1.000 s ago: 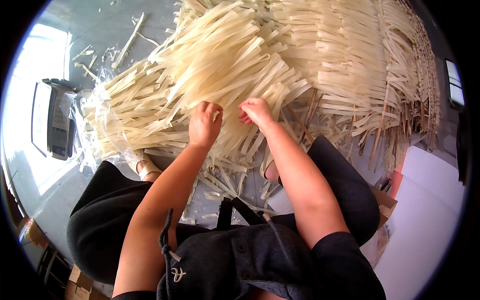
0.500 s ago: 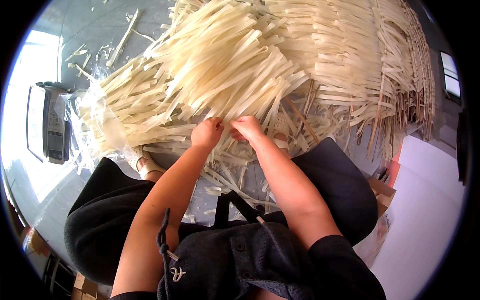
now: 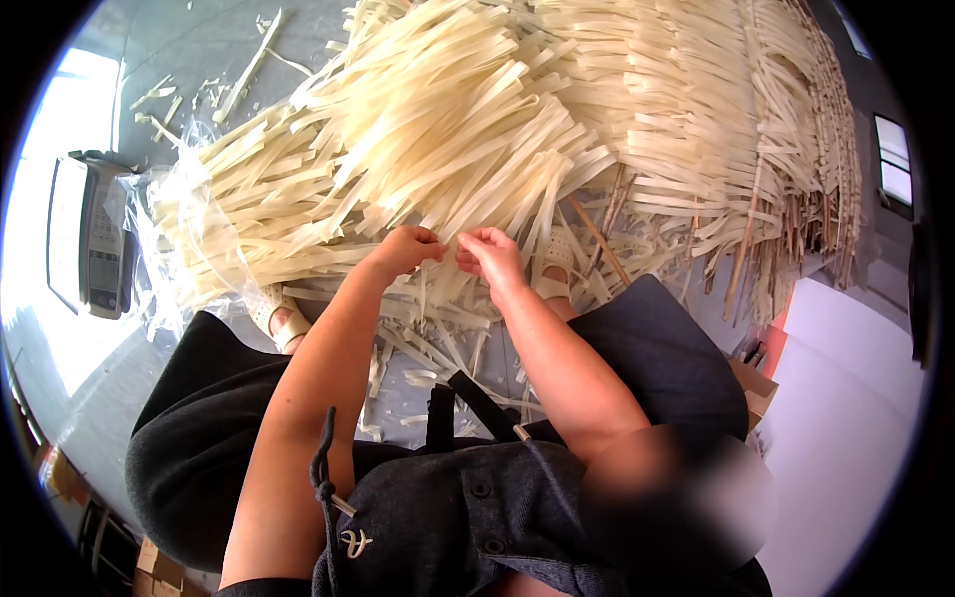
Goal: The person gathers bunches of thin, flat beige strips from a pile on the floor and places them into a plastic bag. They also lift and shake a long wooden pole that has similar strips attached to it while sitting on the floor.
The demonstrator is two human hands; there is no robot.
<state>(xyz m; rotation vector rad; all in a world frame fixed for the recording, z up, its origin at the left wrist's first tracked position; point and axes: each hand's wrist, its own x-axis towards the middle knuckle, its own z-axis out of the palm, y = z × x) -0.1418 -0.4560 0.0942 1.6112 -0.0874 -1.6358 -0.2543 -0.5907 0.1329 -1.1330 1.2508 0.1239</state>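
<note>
A big heap of long, flat, cream-coloured strips (image 3: 438, 109) spreads in front of me on the floor. Over its near edge, my left hand (image 3: 408, 249) is closed, thumb and fingers pinched together, pointing right. Facing it with a small gap between, my right hand (image 3: 494, 261) is closed too, its fingers curled and the fingertips pressed to the thumb. Whatever either pinch holds is too small or too hidden to make out. Below the hands, loose strip pieces (image 3: 438, 343) lie scattered between my feet.
To the right, strips hang in rows over brown sticks (image 3: 748, 249). A scale-like device (image 3: 104, 239) stands at the left, beside a clear plastic bag (image 3: 214, 249) touching the heap. A white panel (image 3: 846, 398) and a cardboard box (image 3: 753, 388) are at my right.
My left hand has turned, so its fingers now point right instead of up. My right hand's fingers have curled in more. The heap looks the same.
</note>
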